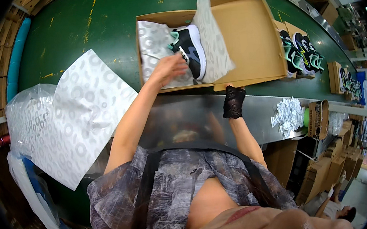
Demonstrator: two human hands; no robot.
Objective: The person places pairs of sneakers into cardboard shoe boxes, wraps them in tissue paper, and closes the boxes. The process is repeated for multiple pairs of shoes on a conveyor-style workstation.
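The hands are apart, their grip unclear: the bare left hand [171, 70] at the black-and-white sports shoe [195, 53] inside the brown cardboard box [177, 16], the black-gloved right hand [234, 101] at the box's open lid [247, 40], near the green worktop's [112, 28] front edge.

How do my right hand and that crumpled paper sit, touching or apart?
Apart. The head view shows metal counter between the right hand and the crumpled paper.

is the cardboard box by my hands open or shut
Open: the lid lies back to the right, and a shoe shows inside.
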